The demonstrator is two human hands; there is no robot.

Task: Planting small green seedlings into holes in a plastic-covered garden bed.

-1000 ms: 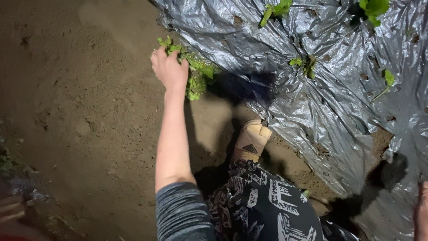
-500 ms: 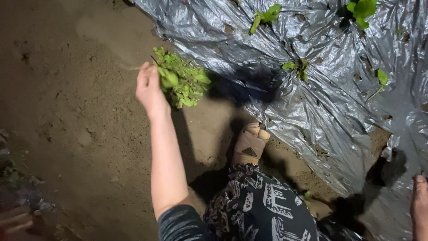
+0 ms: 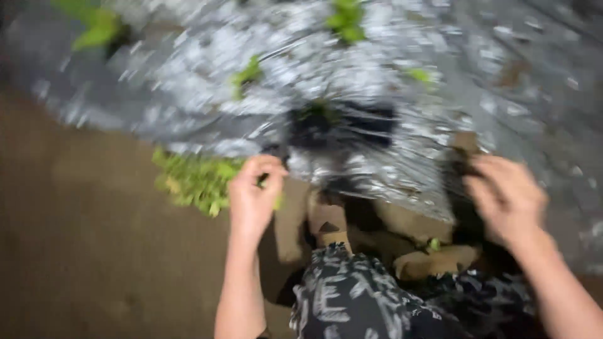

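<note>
Down at the edge of the plastic sheet [image 3: 377, 81], the left hand [image 3: 253, 199] is hovering over the bare soil [image 3: 81, 251] with its fingers curled inward toward the thumb. A bunch of green leaves [image 3: 195, 180] is lying just beside that hand, on its left, right where the soil is meeting the sheet. The picture is blurring too much to tell whether the fingers are actually pinching any of the leaves or only curling near them. The right hand [image 3: 507, 196] is hanging over the lower edge of the sheet, its fingers loosely bent and gripping nothing that is showing. Between the two arms, a patterned black and white garment [image 3: 352, 301] is covering the person's legs, and a tan shoe [image 3: 328, 225] is sticking out from under it onto the soil. Small green plants [image 3: 344, 19] are poking up through holes in the sheet farther away, another one [image 3: 246, 74] sitting nearer the left hand.
</note>
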